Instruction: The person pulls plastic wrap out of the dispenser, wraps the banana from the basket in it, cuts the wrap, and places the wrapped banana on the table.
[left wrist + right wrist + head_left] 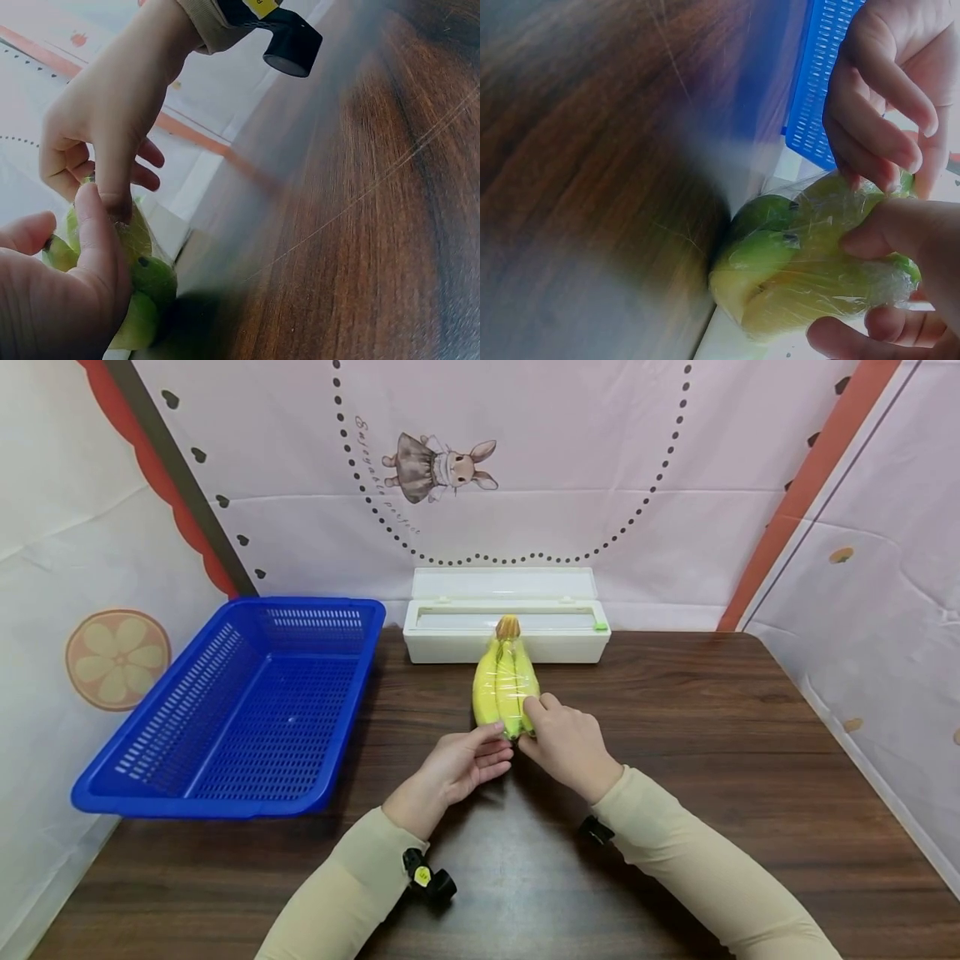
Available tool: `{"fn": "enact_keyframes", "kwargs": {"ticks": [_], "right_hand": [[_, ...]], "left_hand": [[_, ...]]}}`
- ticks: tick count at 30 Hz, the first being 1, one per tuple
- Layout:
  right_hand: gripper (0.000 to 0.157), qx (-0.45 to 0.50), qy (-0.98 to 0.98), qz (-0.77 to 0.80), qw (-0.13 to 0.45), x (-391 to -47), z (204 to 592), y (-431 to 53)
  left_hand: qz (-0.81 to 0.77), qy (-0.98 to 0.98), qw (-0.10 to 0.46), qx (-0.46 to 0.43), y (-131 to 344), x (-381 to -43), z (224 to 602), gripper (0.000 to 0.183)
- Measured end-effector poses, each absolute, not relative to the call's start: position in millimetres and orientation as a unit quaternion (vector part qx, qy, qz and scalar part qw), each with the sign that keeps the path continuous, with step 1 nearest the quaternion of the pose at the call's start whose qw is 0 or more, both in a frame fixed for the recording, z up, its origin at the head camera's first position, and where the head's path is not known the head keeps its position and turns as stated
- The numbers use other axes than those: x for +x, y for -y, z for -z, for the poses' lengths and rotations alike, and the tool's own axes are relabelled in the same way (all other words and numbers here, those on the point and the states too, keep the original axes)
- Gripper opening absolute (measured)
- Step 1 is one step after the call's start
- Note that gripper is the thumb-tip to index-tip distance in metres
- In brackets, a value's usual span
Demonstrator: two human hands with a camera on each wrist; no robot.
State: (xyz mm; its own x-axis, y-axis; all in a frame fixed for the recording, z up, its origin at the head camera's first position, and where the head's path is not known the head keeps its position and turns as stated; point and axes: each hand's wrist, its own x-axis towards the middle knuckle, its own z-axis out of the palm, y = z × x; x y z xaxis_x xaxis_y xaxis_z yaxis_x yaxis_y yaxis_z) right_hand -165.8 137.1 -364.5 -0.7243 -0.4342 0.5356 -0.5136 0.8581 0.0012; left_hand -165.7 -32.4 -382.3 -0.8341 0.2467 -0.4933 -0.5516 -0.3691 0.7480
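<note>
A bunch of yellow bananas with green tips lies on the table, wrapped in clear plastic film, its brown stem end pointing away from me. My right hand grips the near right side of the bunch; in the right wrist view its thumb presses the film near the tips. My left hand is at the near left, its thumb touching the tips and its other fingers loosely extended. In the left wrist view, the left hand partly hides the wrapped bananas.
A blue perforated plastic basket stands at the left. Behind the bananas, a white film-dispenser box has its lid raised and a small green slider at the right. Printed cloth walls surround the dark wooden table.
</note>
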Motion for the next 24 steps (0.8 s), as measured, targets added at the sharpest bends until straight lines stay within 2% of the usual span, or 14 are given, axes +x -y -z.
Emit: {"fn": "enact_keyframes", "kwargs": {"ticks": [9,24], "right_hand": [[0.037,0.25,0.936,-0.078,0.237,-164.5,362.6,-137.0],[0.031,0.255,0.937,-0.082,0.223,-166.0,362.5,-135.8]], "left_hand": [[-0.819,-0.497,0.251,-0.138,34.1,-166.0,382.6,0.01],[-0.798,-0.527,0.263,-0.125,35.7,-167.0,385.2,0.014]]}}
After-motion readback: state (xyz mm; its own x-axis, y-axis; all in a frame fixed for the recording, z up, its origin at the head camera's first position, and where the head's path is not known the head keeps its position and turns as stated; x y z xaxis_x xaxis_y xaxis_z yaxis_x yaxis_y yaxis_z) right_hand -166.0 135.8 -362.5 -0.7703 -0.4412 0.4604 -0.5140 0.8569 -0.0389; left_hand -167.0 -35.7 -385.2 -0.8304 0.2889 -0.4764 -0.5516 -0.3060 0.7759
